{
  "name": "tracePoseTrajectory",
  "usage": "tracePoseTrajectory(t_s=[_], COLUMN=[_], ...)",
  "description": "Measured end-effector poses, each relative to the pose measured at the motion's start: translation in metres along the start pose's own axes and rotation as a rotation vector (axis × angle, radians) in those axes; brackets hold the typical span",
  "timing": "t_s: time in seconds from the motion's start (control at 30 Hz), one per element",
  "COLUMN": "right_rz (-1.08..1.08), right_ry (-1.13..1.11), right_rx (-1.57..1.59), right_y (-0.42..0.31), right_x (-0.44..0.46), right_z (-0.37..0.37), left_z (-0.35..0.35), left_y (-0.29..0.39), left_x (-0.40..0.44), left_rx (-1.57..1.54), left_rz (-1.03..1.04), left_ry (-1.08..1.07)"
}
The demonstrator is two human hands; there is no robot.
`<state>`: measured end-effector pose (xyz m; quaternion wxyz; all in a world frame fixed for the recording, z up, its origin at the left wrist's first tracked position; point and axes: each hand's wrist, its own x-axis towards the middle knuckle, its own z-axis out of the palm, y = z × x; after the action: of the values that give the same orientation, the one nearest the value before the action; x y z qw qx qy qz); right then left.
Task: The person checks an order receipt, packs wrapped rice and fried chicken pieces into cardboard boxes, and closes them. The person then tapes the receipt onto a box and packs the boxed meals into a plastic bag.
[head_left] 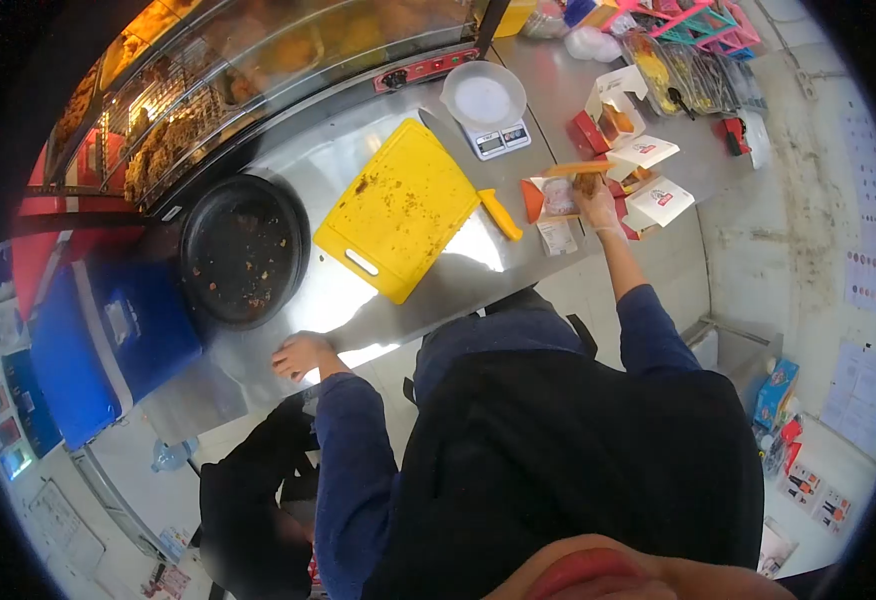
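My left hand (pixel 301 357) rests on the front edge of the steel counter (pixel 348 325), bare, its fingers loosely bent and holding nothing. At the right, my right hand (pixel 599 207) wears a clear glove, and its fingers are closed round a brown piece of food (pixel 588 183) at an open takeaway box (pixel 558 197). More open boxes (pixel 658 203) with white lids stand just right of it. A yellow cutting board (pixel 398 212) with brown crumbs lies between my hands, and a yellow-handled knife (pixel 499 214) lies at its right edge.
A round black pan (pixel 243 250) with crumbs is left of the board. Behind stand a kitchen scale (pixel 501 141) with a bowl (pixel 483 97) and a heated display case (pixel 208 110). A blue bag (pixel 118 330) is far left; a person in black (pixel 253 490) is below it.
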<state>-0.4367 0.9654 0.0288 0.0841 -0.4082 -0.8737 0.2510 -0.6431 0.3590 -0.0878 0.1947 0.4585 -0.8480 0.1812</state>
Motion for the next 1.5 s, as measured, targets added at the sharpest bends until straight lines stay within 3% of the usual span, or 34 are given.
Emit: tracePoseTrajectory(t_s=[0.07, 0.13, 0.17, 0.23, 0.27, 0.3, 0.33, 0.37, 0.4, 0.47, 0.53, 0.57, 0.67, 0.7, 0.73, 0.77, 0.87, 0.93, 1.0, 1.2, 1.23, 1.27, 1.3, 1.33, 1.37, 1.5], right_rz=[-0.001, 0.229, 0.221, -0.115, -0.025, -0.272, -0.272, 0.112, -0.008, -0.229, -0.47, -0.527, -0.704, -0.962, -0.999, -1.15, -1.303, -1.018, -1.037, -1.099, -1.153, -1.209, -1.254, -1.3, -1.339, -1.348], right_ry=[-0.047, 0.157, 0.15, 0.208, 0.108, 0.104, -0.037, -0.032, -0.076, -0.18, -0.835, -0.846, -0.686, -0.615, -0.367, -0.217, 0.253, 0.107, 0.093, 0.094, 0.101, 0.093, 0.076, 0.049, 0.034, -0.118], right_rx=[-0.193, -0.329, -0.332, -0.494, -0.328, -0.504, -0.581, -0.656, -0.727, -0.653, -0.481, -0.338, -0.053, -0.26, 0.132, 0.23, 0.095, -0.032, -0.07, -0.211, -0.203, -0.181, -0.162, -0.132, -0.095, 0.154], right_y=[-0.007, -0.023, -0.006, 0.039, -0.001, 0.067, 0.093, 0.012, -0.072, -0.103, -0.178, -0.245, -0.387, -0.449, -0.497, -0.549, -0.673, -0.734, -0.782, -0.787, -0.78, -0.773, -0.762, -0.753, -0.749, -0.705], right_x=[-0.006, -0.018, -0.019, 0.002, -0.005, 0.016, 0.028, 0.008, -0.02, -0.026, -0.022, -0.039, -0.044, -0.032, -0.027, -0.017, 0.04, 0.076, 0.11, 0.123, 0.116, 0.109, 0.098, 0.087, 0.077, 0.027], right_z=[0.004, 0.011, 0.013, 0.037, 0.018, 0.049, 0.056, 0.027, -0.01, -0.007, 0.009, 0.004, 0.057, 0.07, 0.088, 0.098, 0.161, 0.197, 0.231, 0.255, 0.248, 0.244, 0.235, 0.226, 0.218, 0.172], left_z=[-0.005, -0.002, -0.001, -0.005, -0.008, -0.016, -0.017, -0.01, -0.013, -0.021, -0.021, -0.02, -0.031, -0.029, -0.026, -0.023, -0.024, -0.024, -0.033, -0.032, -0.04, -0.03, -0.031, -0.035, 0.0, -0.001], left_y=[0.002, 0.003, 0.002, 0.001, 0.002, 0.003, 0.003, 0.0, 0.0, 0.0, -0.002, -0.002, -0.001, -0.002, -0.002, -0.002, -0.002, -0.002, -0.002, -0.009, -0.009, -0.007, -0.012, -0.024, -0.022, -0.015], left_x=[0.0, -0.002, 0.0, -0.002, 0.001, 0.002, 0.003, 0.003, 0.005, 0.009, 0.013, 0.013, 0.021, 0.022, 0.022, 0.022, 0.027, 0.031, 0.039, 0.044, 0.053, 0.057, 0.056, 0.065, 0.027, 0.024], left_rx=[-0.018, -0.018, -0.025, -0.032, -0.046, -0.061, -0.04, -0.079, -0.142, -0.177, -0.214, -0.262, -0.325, -0.32, -0.331, -0.343, -0.32, -0.331, -0.343, -0.384, -0.4, -0.471, -0.507, -0.186, -0.271, -0.392], left_rz=[-0.002, -0.014, -0.023, -0.008, 0.004, 0.003, -0.003, 0.01, -0.009, -0.007, -0.034, -0.02, -0.082, -0.108, -0.099, -0.086, -0.075, -0.106, -0.098, -0.093, -0.151, -0.357, -0.35, 0.186, 0.018, -0.161], left_ry=[-0.064, -0.093, -0.11, -0.12, -0.124, -0.144, -0.177, -0.148, -0.153, -0.18, -0.203, -0.23, -0.325, -0.33, -0.322, -0.316, -0.33, -0.402, -0.429, -0.543, -0.644, -0.827, -0.81, -0.992, -0.774, -0.627])
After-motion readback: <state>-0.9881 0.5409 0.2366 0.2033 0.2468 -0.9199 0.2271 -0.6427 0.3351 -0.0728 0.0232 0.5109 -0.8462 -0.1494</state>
